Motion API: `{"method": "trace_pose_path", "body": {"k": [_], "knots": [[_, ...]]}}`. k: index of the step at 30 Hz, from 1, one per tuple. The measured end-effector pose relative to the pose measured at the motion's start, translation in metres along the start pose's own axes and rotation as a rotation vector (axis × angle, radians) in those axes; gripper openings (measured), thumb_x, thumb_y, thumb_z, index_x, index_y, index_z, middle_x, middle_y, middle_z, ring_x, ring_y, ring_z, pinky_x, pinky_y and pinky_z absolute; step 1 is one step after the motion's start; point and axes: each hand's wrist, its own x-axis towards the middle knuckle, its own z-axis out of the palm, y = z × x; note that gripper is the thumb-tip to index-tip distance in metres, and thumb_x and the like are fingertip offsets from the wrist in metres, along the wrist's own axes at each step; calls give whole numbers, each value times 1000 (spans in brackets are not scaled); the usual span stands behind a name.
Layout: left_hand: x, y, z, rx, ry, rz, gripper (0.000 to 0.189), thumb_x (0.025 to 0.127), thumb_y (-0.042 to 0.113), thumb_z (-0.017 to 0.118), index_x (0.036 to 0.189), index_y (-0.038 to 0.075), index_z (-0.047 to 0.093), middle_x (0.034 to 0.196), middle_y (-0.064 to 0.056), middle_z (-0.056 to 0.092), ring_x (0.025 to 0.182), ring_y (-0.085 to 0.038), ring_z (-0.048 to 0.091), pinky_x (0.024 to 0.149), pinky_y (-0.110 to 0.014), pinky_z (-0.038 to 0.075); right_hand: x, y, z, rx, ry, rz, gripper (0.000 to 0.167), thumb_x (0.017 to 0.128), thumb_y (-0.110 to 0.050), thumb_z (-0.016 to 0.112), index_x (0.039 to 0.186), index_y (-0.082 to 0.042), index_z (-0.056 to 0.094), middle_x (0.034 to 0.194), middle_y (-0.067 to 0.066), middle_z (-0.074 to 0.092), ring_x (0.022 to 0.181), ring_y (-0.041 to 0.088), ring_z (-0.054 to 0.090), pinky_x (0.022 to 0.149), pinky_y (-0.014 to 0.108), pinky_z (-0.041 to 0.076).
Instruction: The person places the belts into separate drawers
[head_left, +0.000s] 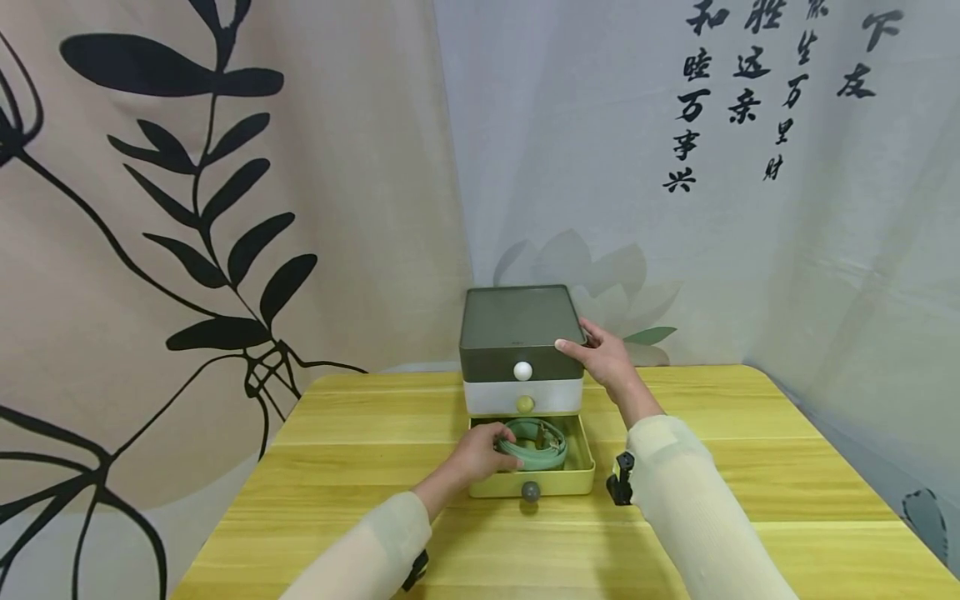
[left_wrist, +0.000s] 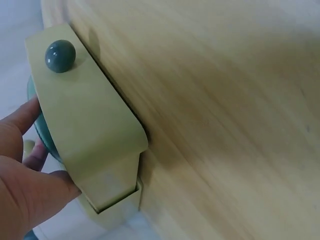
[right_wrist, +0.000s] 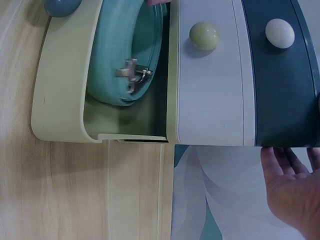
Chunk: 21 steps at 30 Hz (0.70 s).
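A coiled green belt (head_left: pixel 553 454) with a metal buckle (right_wrist: pixel 134 74) lies in the pulled-out yellow bottom drawer (right_wrist: pixel 60 95). My left hand (head_left: pixel 480 454) pinches the left side of the coil, a fingertip showing inside it in the right wrist view. In the left wrist view, the thumb of the left hand (left_wrist: pixel 30 195) is by the drawer's side edge. My right hand (head_left: pixel 606 357) rests on the right side of the drawer box's dark green top tier (head_left: pixel 521 321), thumb at the upper front edge and fingers extended along the side.
Between the top tier and the bottom drawer sits a closed white drawer (head_left: pixel 487 398) with a yellow-green knob (head_left: pixel 525 404). The box stands near the back of a wooden table (head_left: pixel 360 467). Printed curtains (head_left: pixel 375 208) hang close behind it.
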Motion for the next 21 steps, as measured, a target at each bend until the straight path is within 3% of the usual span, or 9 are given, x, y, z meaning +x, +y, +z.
{"method": "trace_pose_path", "body": {"k": [5,11,21], "knots": [[-4,4,-1,94,41,22,36,79,13,84,109,1,67,108,-14,59,92,-23,53,80,-41,48,0,0,1,-5,1,-6,83,94,-40,68,159,-20,21,163,15,17,149,34,17,115,51,25],[-7,5,-4,28,100,-21,34,84,14,80,113,1,66,116,-19,58,103,-33,55,84,-48,49,-1,1,0,-9,2,-8,83,95,-41,67,160,-19,20,163,15,16,149,34,16,116,51,25],[-13,6,-9,-72,151,-18,34,88,20,77,113,-1,66,113,-19,62,106,-38,57,81,-45,51,0,1,0,-9,3,-7,83,94,-41,67,160,-19,20,163,16,16,148,34,17,116,51,25]]}}
